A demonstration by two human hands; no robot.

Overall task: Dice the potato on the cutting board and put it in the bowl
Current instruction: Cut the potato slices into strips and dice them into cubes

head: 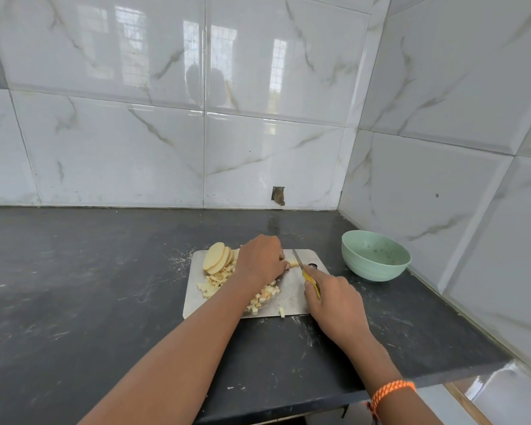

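Just below the middle of the frame, a rectangular shiny metal cutting board (288,294) lies on the dark stone counter (74,286), and the potato sits on it in three states. A fan of pale round potato slices (216,257) leans at the board's upper left corner, a loose heap of small diced potato pieces (215,283) spreads from there toward the board's lower edge, partly hidden by the left forearm, and one short potato strip (293,264) lies near the upper middle of the board.

The left hand (262,260) curls over that strip, fingertips pressing it down at its end – probably to keep it from rolling and to keep the fingers behind the cut. The right hand (331,305) wraps round the handle of a small yellow-handled knife (304,268), whose blade angles up and to the left, its edge right beside the strip's free end. The step in hand looks like cross-cutting the strip into cubes.

The round pale green bowl (376,256) stands right of the board, near the tiled corner. It seems to hold no potato – only a few dark specks inside. Its spot on the knife side would suit a later sweep of the dice off the board. With uncut slices waiting, the work looks roughly half done.

An orange braided wristband (393,391) circles the right wrist at the lower right.
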